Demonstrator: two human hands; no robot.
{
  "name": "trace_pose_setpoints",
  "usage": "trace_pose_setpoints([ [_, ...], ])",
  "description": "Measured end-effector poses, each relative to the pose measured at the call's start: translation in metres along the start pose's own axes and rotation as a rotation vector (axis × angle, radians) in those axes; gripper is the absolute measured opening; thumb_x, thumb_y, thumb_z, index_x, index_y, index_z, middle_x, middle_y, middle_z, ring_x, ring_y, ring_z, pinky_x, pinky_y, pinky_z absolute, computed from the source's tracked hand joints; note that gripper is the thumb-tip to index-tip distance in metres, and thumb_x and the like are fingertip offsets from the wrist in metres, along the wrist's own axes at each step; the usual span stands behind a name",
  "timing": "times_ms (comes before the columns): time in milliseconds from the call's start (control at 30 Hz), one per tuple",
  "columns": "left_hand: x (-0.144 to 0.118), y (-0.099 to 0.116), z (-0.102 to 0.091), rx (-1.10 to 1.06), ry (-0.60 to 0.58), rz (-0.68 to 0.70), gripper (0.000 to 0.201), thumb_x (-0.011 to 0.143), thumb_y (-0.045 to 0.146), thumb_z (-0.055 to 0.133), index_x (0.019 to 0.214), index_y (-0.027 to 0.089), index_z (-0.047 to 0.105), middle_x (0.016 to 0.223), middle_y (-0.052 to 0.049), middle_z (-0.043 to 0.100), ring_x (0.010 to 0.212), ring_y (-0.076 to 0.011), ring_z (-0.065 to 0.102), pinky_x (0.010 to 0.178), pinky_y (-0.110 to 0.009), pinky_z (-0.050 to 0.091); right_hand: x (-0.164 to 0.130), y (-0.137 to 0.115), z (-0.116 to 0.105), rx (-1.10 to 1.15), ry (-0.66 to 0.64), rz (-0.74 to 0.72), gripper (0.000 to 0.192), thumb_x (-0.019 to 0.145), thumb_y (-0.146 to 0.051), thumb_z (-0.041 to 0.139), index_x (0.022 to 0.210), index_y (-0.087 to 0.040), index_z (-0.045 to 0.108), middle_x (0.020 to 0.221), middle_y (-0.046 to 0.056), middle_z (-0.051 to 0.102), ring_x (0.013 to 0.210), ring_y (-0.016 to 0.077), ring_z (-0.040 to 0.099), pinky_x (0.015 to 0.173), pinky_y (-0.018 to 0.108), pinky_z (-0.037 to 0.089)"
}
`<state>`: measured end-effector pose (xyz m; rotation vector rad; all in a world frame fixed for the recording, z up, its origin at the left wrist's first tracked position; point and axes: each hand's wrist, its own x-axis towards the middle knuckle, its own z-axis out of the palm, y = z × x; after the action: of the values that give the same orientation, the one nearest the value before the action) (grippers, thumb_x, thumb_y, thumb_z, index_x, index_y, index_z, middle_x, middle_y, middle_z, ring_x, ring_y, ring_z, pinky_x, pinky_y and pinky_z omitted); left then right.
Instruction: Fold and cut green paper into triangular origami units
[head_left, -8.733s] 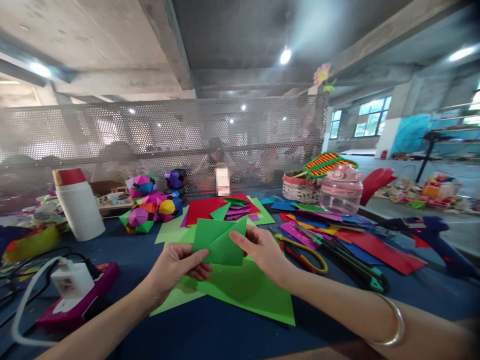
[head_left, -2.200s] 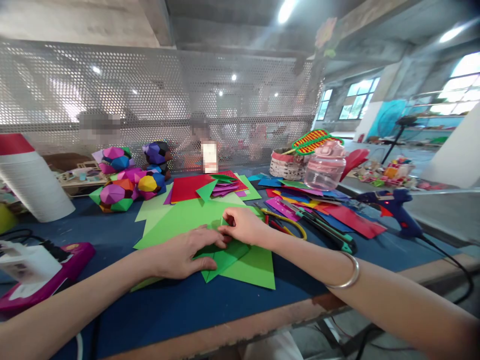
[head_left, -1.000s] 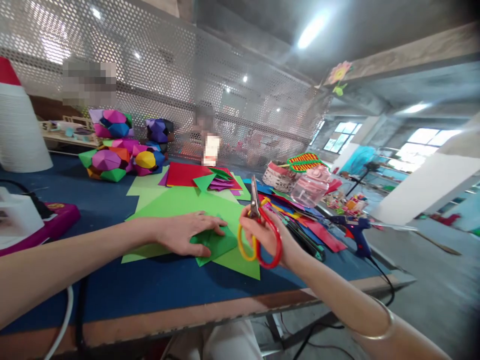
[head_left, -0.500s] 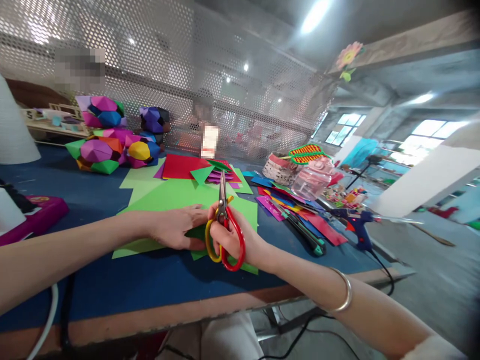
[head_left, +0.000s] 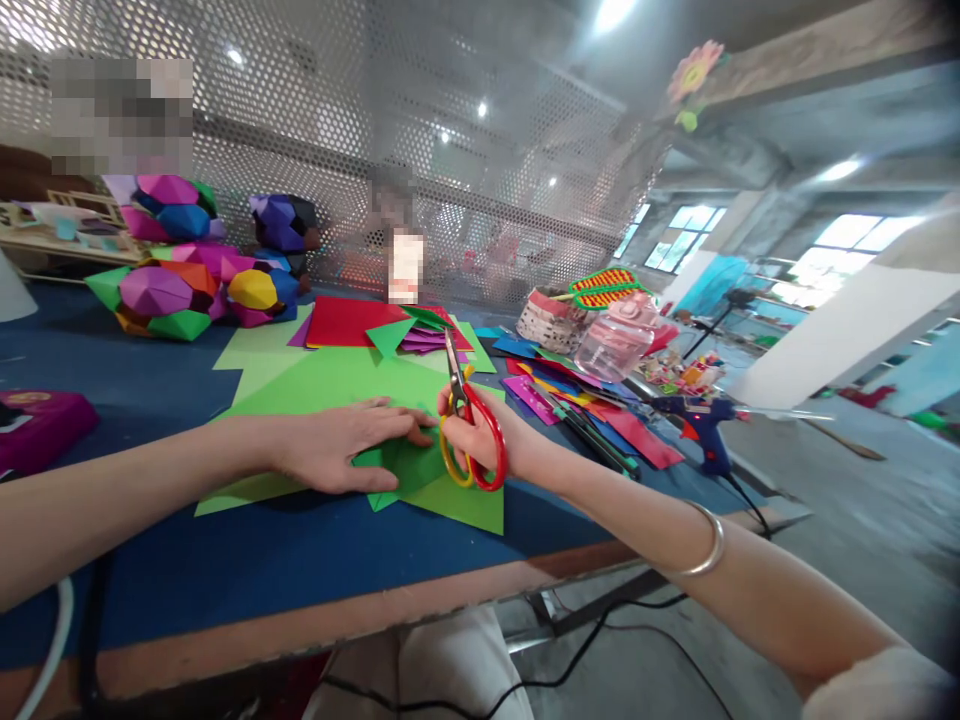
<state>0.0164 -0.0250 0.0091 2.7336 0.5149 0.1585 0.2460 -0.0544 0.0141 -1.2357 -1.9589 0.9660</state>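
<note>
My left hand (head_left: 341, 448) lies open, thumb and fingers spread, over a darker green piece of paper (head_left: 420, 468) near the table's front. Beneath that piece are light green sheets (head_left: 300, 385). My right hand (head_left: 517, 440) is closed around scissors (head_left: 491, 462) with one red and one yellow handle loop. The blades point away from me and upward, and look nearly closed. Just past their tips rest folded green pieces (head_left: 388, 337) and purple strips (head_left: 424, 342), next to a red sheet (head_left: 343, 322).
Multicoloured paper balls (head_left: 157, 290) stand at the left back. To the right are a pink-lidded clear jar (head_left: 616, 345), a woven basket (head_left: 549, 318), paper strips (head_left: 645, 432), a cutter (head_left: 600, 440) and a glue gun (head_left: 705, 425). A purple object (head_left: 45, 430) sits far left. Metal mesh (head_left: 465, 190) rises behind.
My right hand has moved the scissors to the right, away from my left hand. More of the darker green paper shows between the hands. The whole view has shifted slightly.
</note>
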Motion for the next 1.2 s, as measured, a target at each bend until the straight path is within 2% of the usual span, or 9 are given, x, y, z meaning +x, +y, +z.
trace_pose_setpoints([
  [67, 0.000, 0.001, 0.000, -0.023, -0.014, 0.014, 0.048, 0.097, 0.043, 0.052, 0.139, 0.021, 0.044, 0.154, -0.012, 0.042, 0.142, -0.0326, 0.037, 0.121, -0.053, 0.013, -0.002, 0.000, -0.006, -0.011, 0.019, 0.019, 0.015, 0.075, -0.013, 0.051, 0.086, -0.023, 0.047, 0.056, -0.010, 0.048, 0.044, 0.0103, 0.050, 0.045, 0.021, 0.039],
  [200, 0.000, 0.003, 0.000, -0.042, 0.021, 0.000, 0.049, 0.096, 0.043, 0.055, 0.138, 0.021, 0.047, 0.154, -0.012, 0.043, 0.139, -0.0337, 0.042, 0.121, -0.055, 0.014, -0.001, 0.000, -0.011, 0.004, 0.002, 0.078, 0.018, 0.074, -0.012, 0.053, 0.086, -0.024, 0.048, 0.056, -0.010, 0.050, 0.044, 0.0105, 0.050, 0.045, 0.021, 0.039],
  [367, 0.001, 0.004, 0.001, -0.014, 0.033, 0.011, 0.051, 0.094, 0.047, 0.056, 0.138, 0.021, 0.049, 0.153, -0.013, 0.045, 0.144, -0.0351, 0.035, 0.120, -0.055, 0.018, 0.005, 0.009, -0.014, 0.038, 0.026, 0.143, 0.018, 0.070, -0.012, 0.055, 0.082, -0.024, 0.048, 0.050, -0.010, 0.048, 0.041, 0.0113, 0.049, 0.043, 0.021, 0.038],
  [500, 0.001, 0.003, 0.002, -0.012, 0.025, -0.002, 0.050, 0.095, 0.047, 0.056, 0.137, 0.022, 0.049, 0.156, -0.012, 0.042, 0.145, -0.0337, 0.033, 0.121, -0.055, 0.014, 0.006, 0.013, -0.017, 0.085, 0.023, 0.171, 0.017, 0.068, -0.017, 0.053, 0.083, -0.023, 0.047, 0.048, -0.010, 0.049, 0.038, 0.0123, 0.049, 0.039, 0.021, 0.037],
  [800, 0.003, 0.003, 0.002, -0.002, -0.013, -0.014, 0.049, 0.097, 0.045, 0.054, 0.139, 0.024, 0.044, 0.163, -0.011, 0.028, 0.147, -0.0310, 0.029, 0.121, -0.055, 0.008, 0.000, 0.013, -0.020, 0.197, 0.037, 0.196, 0.023, 0.064, -0.022, 0.053, 0.086, -0.023, 0.045, 0.049, -0.010, 0.051, 0.038, 0.0121, 0.047, 0.038, 0.021, 0.034],
  [1033, 0.004, 0.006, 0.001, -0.002, -0.033, -0.026, 0.051, 0.098, 0.045, 0.053, 0.142, 0.025, 0.040, 0.163, -0.011, 0.026, 0.149, -0.0295, 0.026, 0.121, -0.056, 0.007, -0.007, 0.015, -0.022, 0.261, 0.051, 0.188, 0.027, 0.066, -0.025, 0.053, 0.091, -0.022, 0.044, 0.050, -0.009, 0.052, 0.041, 0.0126, 0.049, 0.040, 0.022, 0.035],
  [1200, 0.003, 0.003, 0.002, -0.027, -0.017, -0.003, 0.050, 0.098, 0.043, 0.054, 0.142, 0.026, 0.041, 0.163, -0.009, 0.028, 0.148, -0.0299, 0.028, 0.121, -0.055, 0.007, -0.013, 0.033, -0.039, 0.273, 0.077, 0.181, 0.029, 0.065, -0.028, 0.055, 0.091, -0.022, 0.043, 0.047, -0.011, 0.049, 0.038, 0.0114, 0.044, 0.039, 0.022, 0.033],
])
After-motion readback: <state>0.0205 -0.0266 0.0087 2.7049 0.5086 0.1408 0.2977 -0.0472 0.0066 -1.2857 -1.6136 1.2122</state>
